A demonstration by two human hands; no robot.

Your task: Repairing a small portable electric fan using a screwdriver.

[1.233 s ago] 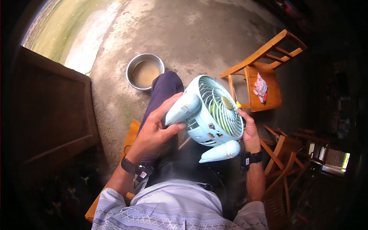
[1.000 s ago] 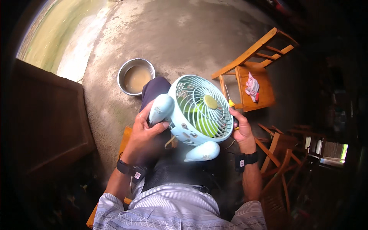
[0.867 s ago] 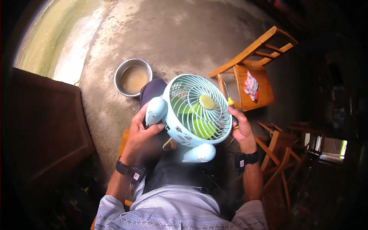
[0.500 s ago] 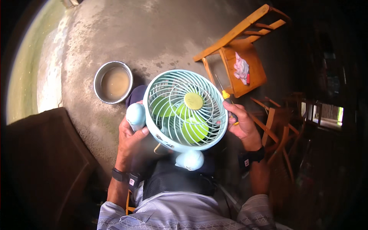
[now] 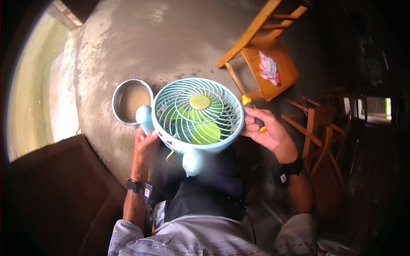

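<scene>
A small light-blue fan (image 5: 199,101) with a round grille, green blades and a yellow-green hub cap is held up in front of my lap. My left hand (image 5: 145,143) is closed on the fan's left side, its thumb beside one of the rounded blue knobs (image 5: 144,117). Another rounded knob (image 5: 193,162) sticks out from the near edge of the rim. In my right hand (image 5: 270,131) is a screwdriver (image 5: 253,114) with a yellow and black handle, gripped beside the fan's right rim. Those fingertips are partly behind the rim, so their contact with it is unclear.
A metal pot (image 5: 133,102) of cloudy water stands on the concrete floor beyond the fan, to the left. At the far right, a wooden chair (image 5: 275,68) bears a pinkish cloth (image 5: 268,68) and a red-handled object (image 5: 278,79). More wooden furniture (image 5: 320,128) stands at right.
The fan has shifted left and tilted, so its grille looks flatter. Both hands have stayed on what they hold. The whole view has turned a little, shifting the pot and chair.
</scene>
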